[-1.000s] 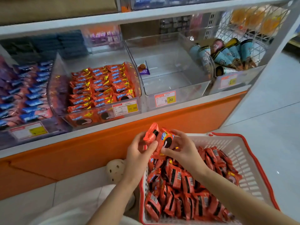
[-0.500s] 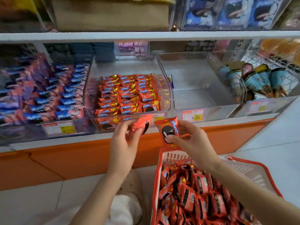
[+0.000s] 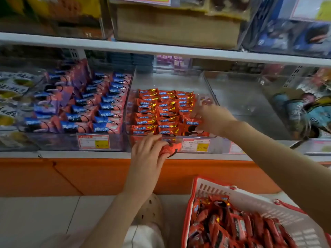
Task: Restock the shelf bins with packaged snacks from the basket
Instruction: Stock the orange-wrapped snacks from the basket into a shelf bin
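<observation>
Red snack packet point(image 3: 171, 149) gripped by left hand point(image 3: 148, 153); right hand point(image 3: 214, 120) hold blurred; price tag point(image 3: 195, 145) starts 27

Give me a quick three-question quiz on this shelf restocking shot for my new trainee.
1. True or false: the left hand holds a red packet.
2. The right hand reaches into which bin? A blue packets, B red packets, C cones.
3. Fill in: the white basket has a ____ rim.
Key: 1 true; 2 B; 3 red.
</observation>
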